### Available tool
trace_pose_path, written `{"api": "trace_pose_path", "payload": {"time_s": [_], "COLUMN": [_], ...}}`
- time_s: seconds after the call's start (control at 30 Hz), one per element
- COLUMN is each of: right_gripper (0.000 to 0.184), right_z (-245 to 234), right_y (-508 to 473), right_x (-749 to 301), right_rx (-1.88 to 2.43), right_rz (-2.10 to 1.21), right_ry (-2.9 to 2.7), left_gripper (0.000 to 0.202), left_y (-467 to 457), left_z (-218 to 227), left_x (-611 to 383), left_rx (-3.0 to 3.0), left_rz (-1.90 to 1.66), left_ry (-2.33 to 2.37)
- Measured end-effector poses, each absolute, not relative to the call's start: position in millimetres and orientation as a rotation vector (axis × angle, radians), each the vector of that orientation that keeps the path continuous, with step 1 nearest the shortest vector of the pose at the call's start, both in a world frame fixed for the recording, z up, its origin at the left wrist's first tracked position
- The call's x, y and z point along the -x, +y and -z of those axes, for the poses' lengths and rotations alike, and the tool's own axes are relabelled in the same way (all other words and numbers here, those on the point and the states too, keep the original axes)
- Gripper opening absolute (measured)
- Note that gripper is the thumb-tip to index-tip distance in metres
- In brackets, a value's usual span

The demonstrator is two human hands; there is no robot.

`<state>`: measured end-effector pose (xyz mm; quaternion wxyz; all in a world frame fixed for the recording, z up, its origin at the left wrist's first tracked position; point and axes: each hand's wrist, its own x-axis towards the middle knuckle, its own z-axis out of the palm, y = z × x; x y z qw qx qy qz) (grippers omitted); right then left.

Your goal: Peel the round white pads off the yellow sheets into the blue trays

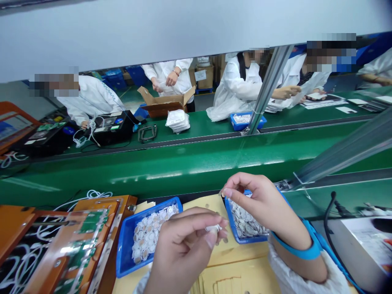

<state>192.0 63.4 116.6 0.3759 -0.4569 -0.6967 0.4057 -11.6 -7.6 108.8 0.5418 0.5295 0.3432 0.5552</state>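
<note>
My left hand (pixel 190 241) is closed in a pinch on a small white round piece (pixel 213 228), in front of the left blue bin. Higher and to the right, my right hand (pixel 248 196) pinches a tiny thin piece (pixel 221 193) that is too small to name. That hand is above the near edge of the right blue bin (pixel 234 228), which holds many white pieces (pixel 249 222). The left blue bin (pixel 122 249) is filled with round white pieces (pixel 150 230), some with coppery centres. A blue band circles my right wrist.
Yellowish sheets (pixel 245 273) cover the bench around the bins. An orange fixture (pixel 101 245) with green boards and white cables stands at left. A metal post (pixel 346 143) slants in at right. Beyond the green conveyor (pixel 183 163), several people in white work near a cardboard box (pixel 167 108).
</note>
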Motion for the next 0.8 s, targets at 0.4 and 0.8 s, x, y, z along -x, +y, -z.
{"api": "trace_pose_path", "payload": {"time_s": [0.4, 0.8], "right_gripper": [0.016, 0.016], "right_z": [-116.3, -115.9], "right_y": [62.9, 62.5], "right_x": [-192.5, -193.0], "right_rx": [1.165, 1.169], "right_rz": [-1.025, -1.029], "right_ry": [-1.797, -1.799], "left_gripper": [0.044, 0.042], "left_y": [-5.9, -5.0], "left_z": [-109.4, -106.8], "left_x": [15.0, 14.9], "left_rx": [-1.311, -1.281], "left_rz": [-1.324, -1.321], "left_ry": [0.825, 0.807]}}
